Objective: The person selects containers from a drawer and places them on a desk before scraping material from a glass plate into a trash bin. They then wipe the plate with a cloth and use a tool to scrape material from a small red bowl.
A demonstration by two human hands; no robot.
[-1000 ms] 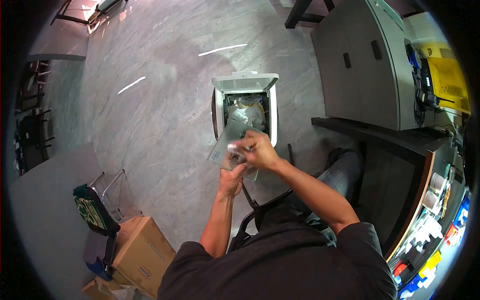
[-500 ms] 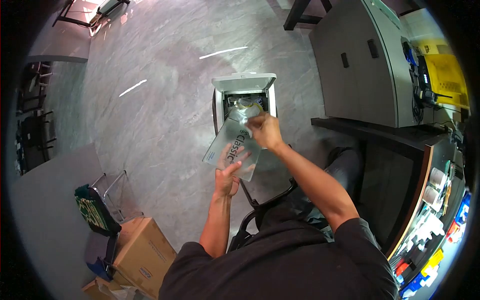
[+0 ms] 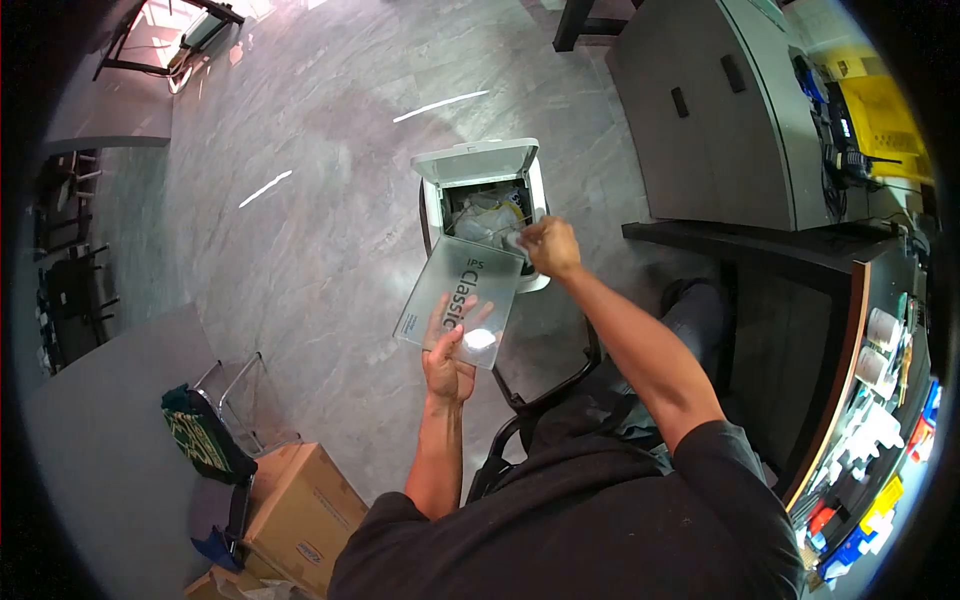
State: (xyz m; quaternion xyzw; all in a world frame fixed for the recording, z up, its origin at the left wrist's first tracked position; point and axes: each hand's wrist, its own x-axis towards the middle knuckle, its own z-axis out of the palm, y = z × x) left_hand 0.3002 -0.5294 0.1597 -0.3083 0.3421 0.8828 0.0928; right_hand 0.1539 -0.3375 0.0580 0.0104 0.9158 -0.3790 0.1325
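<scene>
So we're looking down at a grey, marbled floor [image 3: 330, 220], with two bright streaks across its upper left part. A grey cabinet [image 3: 700, 130] fills the upper right of the frame, a cardboard box [image 3: 310, 525] sits lower left, and an open white bin [image 3: 433, 210] stands near the middle.

Our left hand [image 3: 448, 375] is gripping the panel [image 3: 480, 280] just below the bin, thumb on top, fingers underneath. It's a see-through, greenish, flat rectangle, tilted a bit, with dark "IPS Classic" lettering, smaller print at its left corner and a bright glare spot low down. Our right hand [image 3: 552, 248] has its fingers bunched by the bin's right rim, pinching something small and whitish.

We can't really tell what that whitish bit is, the stuff in the bin is a jumble of crinkly plastic, and the panel covers the bin's lower left corner.
</scene>
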